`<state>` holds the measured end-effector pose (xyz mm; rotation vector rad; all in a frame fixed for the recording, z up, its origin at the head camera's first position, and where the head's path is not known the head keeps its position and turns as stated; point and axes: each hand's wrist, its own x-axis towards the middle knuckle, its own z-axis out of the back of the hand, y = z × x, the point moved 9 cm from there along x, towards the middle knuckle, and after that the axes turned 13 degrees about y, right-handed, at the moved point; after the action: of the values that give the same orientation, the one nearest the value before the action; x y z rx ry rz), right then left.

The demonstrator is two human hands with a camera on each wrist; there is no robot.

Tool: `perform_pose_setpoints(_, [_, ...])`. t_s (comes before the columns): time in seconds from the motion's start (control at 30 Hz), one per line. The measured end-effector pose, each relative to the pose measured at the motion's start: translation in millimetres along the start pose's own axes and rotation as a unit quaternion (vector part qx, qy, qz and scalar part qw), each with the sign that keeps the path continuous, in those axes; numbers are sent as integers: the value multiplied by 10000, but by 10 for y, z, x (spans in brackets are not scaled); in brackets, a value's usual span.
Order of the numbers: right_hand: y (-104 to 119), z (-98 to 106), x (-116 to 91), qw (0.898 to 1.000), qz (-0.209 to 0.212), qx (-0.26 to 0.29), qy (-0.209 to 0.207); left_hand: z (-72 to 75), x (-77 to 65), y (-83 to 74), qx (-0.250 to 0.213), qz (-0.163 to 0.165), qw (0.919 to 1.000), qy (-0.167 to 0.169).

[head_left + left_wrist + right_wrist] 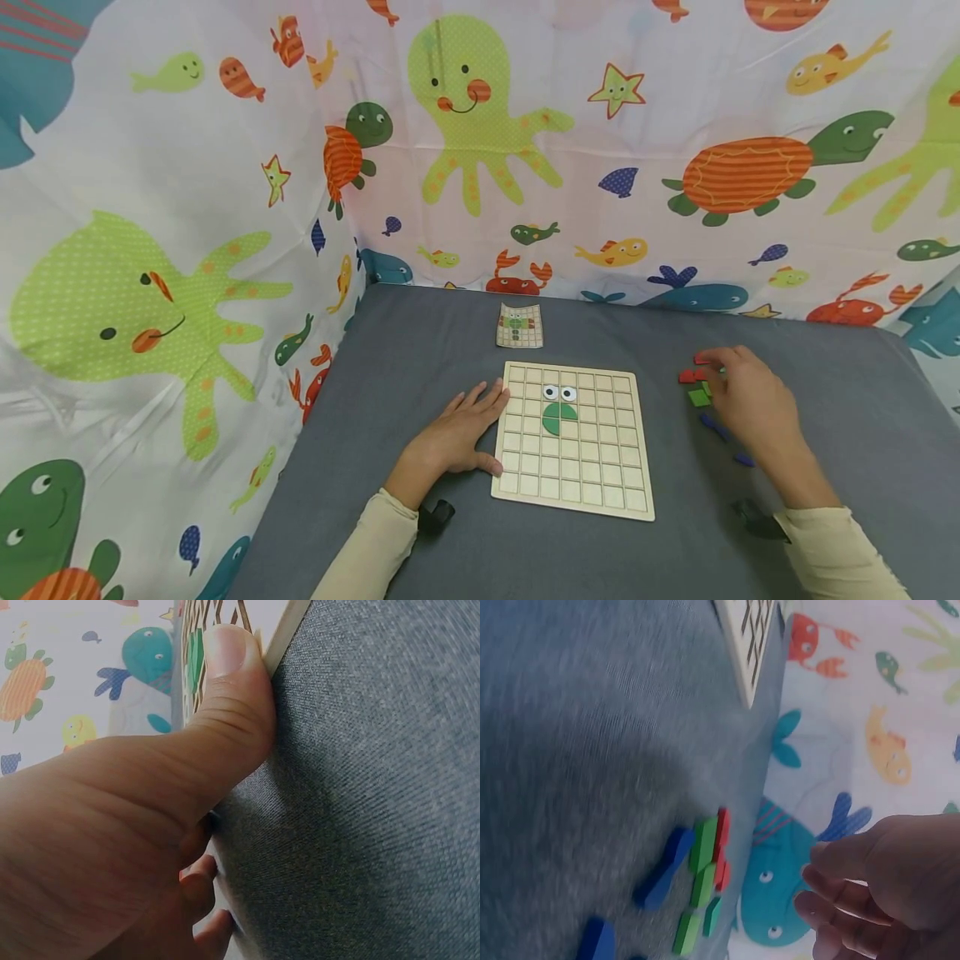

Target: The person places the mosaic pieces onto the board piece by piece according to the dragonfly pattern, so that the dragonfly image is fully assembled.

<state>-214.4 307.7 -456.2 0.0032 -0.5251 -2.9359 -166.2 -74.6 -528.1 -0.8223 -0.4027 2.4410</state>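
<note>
A wooden grid board (611, 497) lies on the grey cloth, carrying two round eye pieces (551, 392) and several green curved pieces (552, 423) below them. My left hand (453, 435) rests at the board's left edge with fingers spread; in the left wrist view its thumb (229, 656) presses on the rim. Over a cluster at the right, my right hand (756, 404) hovers with loosely bent fingers, nothing visible between them in the right wrist view. Under and beside it lie red pieces (686, 377), green pieces (699, 398) and blue pieces (713, 427).
Behind the board lies a small picture card (519, 340) with a coloured pattern on a grid. A curtain (525, 125) printed with sea animals closes off the back and left of the grey table (420, 350).
</note>
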Motion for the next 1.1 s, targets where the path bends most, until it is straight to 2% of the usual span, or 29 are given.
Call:
perform_pose_setpoints(0.23, [-244, -19, 79, 9999, -46, -64, 142, 8, -3, 3, 9, -2, 10000, -13])
perform_pose_setpoints(0.53, [-490, -155, 238, 9967, -69, -316, 740, 5, -3, 8, 20, 0, 10000, -4])
perform_pose_setpoints(0.83, [-603, -249, 358, 9941, -65, -591, 908, 10, -12, 2, 22, -23, 10000, -18])
perform_pose_setpoints(1.1, [-684, -256, 405, 9937, -240, -386, 1027, 12, -17, -7, 25, -29, 10000, 0])
